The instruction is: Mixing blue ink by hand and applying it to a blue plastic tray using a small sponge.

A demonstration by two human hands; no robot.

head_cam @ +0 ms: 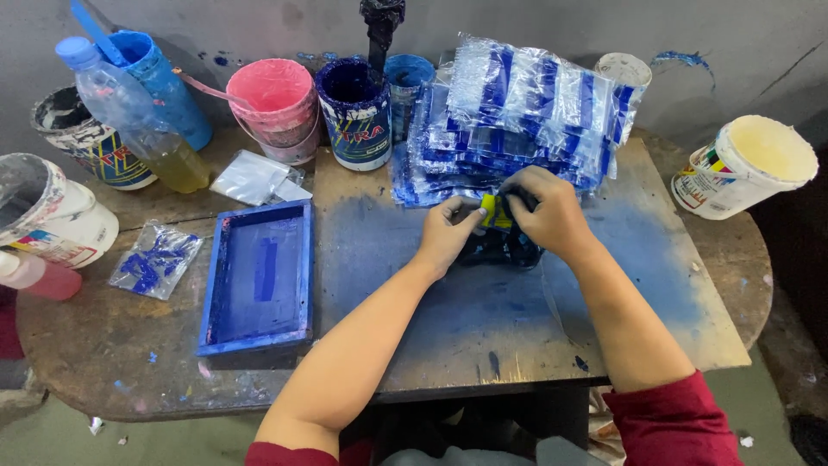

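We pinch a small yellow piece [492, 210] between both hands, left hand [448, 233] and right hand [548, 216] closed together on it, just in front of the stack of blue-printed plastic bags [517, 112].

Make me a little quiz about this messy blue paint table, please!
1. True or false: the blue wooden frame lies left of both hands.
2. What stands nearer the pink bucket: the plastic bottle or the white bucket?
3. What colour is the small thing pinched between the left hand and right hand?

Key: 1 true. 2 the plastic bottle. 3 yellow.
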